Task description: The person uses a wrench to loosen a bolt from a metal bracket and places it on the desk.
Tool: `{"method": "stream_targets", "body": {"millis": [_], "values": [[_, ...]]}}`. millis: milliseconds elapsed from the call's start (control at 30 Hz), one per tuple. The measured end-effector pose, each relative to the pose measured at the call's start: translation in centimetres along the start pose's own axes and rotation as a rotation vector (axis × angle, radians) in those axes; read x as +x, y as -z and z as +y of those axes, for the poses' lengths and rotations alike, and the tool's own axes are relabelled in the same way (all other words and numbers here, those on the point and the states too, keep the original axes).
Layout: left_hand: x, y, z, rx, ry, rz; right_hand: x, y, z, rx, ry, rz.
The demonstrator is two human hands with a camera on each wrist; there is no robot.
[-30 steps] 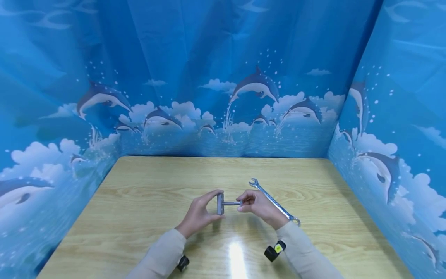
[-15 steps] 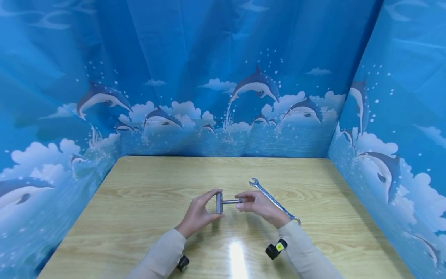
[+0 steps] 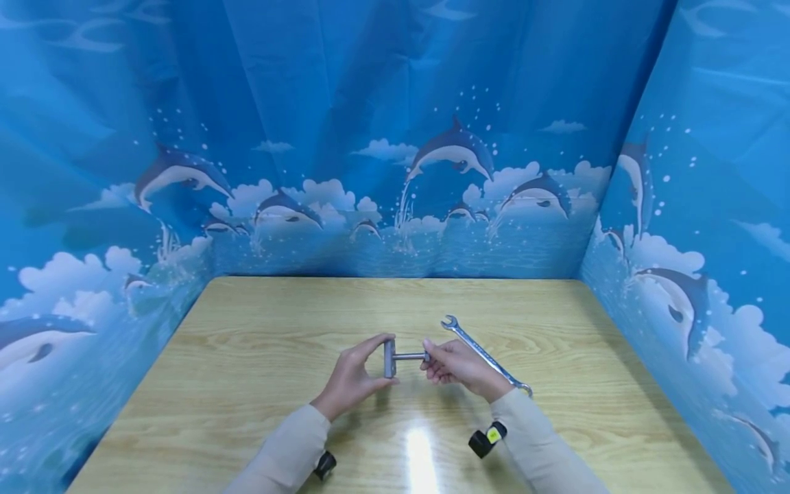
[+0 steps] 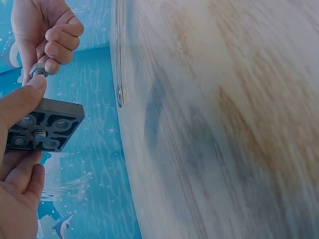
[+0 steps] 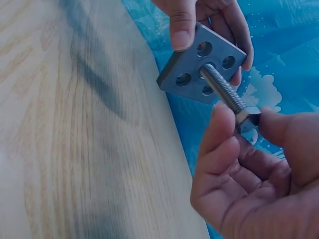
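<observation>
A square grey metal plate (image 5: 189, 63) with several holes stands on edge above the table, held by my left hand (image 3: 350, 381) with the thumb on one edge and fingers on the opposite one. Through its centre runs a threaded hex bolt (image 5: 224, 88), pointing right toward my right hand (image 3: 463, 365). That hand pinches the bolt's head (image 5: 247, 119) between thumb and index finger, other fingers curled below. In the left wrist view, the bolt's tip (image 4: 40, 134) shows in the middle of the plate's ribbed far face.
A combination wrench (image 3: 484, 355) lies slanted on the wooden table (image 3: 278, 322), just beyond my right hand and wrist. Blue dolphin-print curtains (image 3: 345, 226) close off the table's back and sides. Black wrist cameras (image 3: 481, 444) hang below both sleeves.
My right hand has turned at the bolt head: its thumb, earlier at the lower side, is now on top with the fingers curled beneath. The left hand and plate stay nearly still.
</observation>
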State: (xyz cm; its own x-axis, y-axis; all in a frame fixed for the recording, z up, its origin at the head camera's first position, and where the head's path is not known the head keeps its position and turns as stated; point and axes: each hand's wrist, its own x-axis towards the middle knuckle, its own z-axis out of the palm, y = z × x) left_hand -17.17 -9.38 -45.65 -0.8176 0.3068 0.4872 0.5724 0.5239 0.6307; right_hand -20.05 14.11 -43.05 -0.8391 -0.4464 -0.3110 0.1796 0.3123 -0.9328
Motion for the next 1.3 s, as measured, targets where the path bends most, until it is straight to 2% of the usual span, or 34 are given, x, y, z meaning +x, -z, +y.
{"method": "stream_targets", "body": {"millis": [267, 600, 700, 833, 967, 1133, 1300], "values": [[0.07, 0.06, 0.15, -0.001, 0.03, -0.008, -0.12, 0.29, -0.31, -0.063, 0.084, 0.074], [0.2, 0.13, 0.24, 0.0, 0.05, -0.014, 0.01, -0.11, 0.23, -0.077, 0.109, 0.152], [0.25, 0.17, 0.21, 0.001, 0.049, -0.017, 0.05, -0.09, 0.31, -0.071, 0.115, 0.131], [0.34, 0.22, 0.21, 0.003, 0.043, -0.015, 0.13, 0.13, 0.38, -0.013, 0.116, 0.051], [0.36, 0.22, 0.25, 0.008, 0.037, -0.01, 0.23, 0.22, 0.48, 0.035, 0.087, 0.012], [0.23, 0.11, 0.25, 0.012, 0.033, -0.009, 0.08, 0.15, 0.65, 0.03, 0.022, -0.022], [0.18, 0.12, 0.25, 0.005, 0.024, -0.009, 0.07, 0.01, 0.56, 0.009, 0.004, -0.032]]}}
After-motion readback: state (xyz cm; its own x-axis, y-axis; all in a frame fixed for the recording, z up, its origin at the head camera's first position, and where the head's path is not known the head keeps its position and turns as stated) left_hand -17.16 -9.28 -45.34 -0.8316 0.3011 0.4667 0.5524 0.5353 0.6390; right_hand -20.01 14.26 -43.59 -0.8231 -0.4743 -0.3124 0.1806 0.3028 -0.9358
